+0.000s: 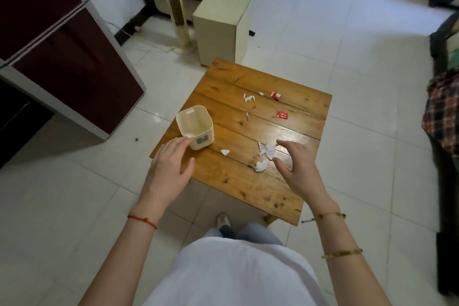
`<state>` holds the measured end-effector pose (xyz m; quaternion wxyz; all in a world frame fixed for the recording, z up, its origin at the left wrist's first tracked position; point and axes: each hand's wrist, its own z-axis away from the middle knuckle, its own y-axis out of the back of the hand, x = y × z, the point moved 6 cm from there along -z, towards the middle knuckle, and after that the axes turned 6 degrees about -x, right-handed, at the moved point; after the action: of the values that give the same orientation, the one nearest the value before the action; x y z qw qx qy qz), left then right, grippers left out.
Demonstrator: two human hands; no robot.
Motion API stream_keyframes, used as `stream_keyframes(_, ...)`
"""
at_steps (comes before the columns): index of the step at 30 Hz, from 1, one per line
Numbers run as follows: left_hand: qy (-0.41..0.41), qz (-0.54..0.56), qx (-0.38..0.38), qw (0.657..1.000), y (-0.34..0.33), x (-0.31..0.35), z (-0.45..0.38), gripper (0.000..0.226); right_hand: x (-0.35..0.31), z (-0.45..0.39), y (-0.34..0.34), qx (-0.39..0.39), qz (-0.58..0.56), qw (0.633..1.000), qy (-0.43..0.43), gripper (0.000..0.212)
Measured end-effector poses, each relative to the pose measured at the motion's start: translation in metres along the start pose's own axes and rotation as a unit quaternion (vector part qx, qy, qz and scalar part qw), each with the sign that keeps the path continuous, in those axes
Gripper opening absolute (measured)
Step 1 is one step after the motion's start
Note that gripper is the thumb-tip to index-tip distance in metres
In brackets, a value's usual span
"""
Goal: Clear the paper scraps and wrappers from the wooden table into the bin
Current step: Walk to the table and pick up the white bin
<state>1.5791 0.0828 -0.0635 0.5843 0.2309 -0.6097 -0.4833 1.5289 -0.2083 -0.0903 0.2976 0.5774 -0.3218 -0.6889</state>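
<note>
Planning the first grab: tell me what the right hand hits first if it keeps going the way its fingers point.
Likely the crumpled white paper scraps, just beyond the right hand; its height above the table is unclear.

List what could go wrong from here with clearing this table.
1. The bin stands at the table corner, and the left hand is right beside it; a nudge might tip it onto the floor.
2. The white scraps by the right hand are light and could scatter off the near edge.
3. The red wrappers lie far back, easy to miss.

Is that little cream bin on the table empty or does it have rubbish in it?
Empty: the bin stands upright and its bare inside shows, with no scraps.
</note>
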Motion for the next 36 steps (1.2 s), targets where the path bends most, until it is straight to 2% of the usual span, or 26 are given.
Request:
stream_keyframes(5,0.038,0.001,-0.016,0.999,-0.019,-0.033,-0.054,0.049,0.006,-0.035,-0.017,-0.008,0.003,1.000,-0.020,0.039)
stream_keyframes(10,0.150,0.032,-0.030,0.988,-0.044,-0.082,-0.109,0.051,0.019,-0.075,-0.037,-0.038,0.011,0.999,-0.036,0.040)
stream_keyframes(14,0.208,0.089,-0.036,0.973,-0.072,-0.120,-0.152,0.052,0.029,-0.113,-0.061,-0.058,0.030,0.997,-0.041,0.040)
stream_keyframes(20,0.305,0.168,-0.072,0.935,-0.128,-0.169,-0.194,0.064,0.050,-0.155,-0.106,-0.077,0.025,0.996,-0.044,0.039)
stream_keyframes(23,0.324,0.233,-0.076,0.914,-0.152,-0.188,-0.204,0.072,0.063,-0.167,-0.132,-0.088,0.024,0.995,-0.047,0.039)
stream_keyframes(27,0.327,0.307,-0.040,0.893,-0.174,-0.205,-0.211,0.065,0.079,-0.172,-0.161,-0.095,0.012,0.993,-0.061,0.039)
stream_keyframes(33,0.374,0.419,0.019,0.827,-0.192,-0.212,-0.213,0.065,0.098,-0.167,-0.182,-0.102,0.008,0.992,-0.076,0.037)
stream_keyframes(36,0.378,0.431,0.022,0.819,-0.191,-0.206,-0.208,0.065,0.106,-0.160,-0.181,-0.095,0.005,0.992,-0.087,0.037)
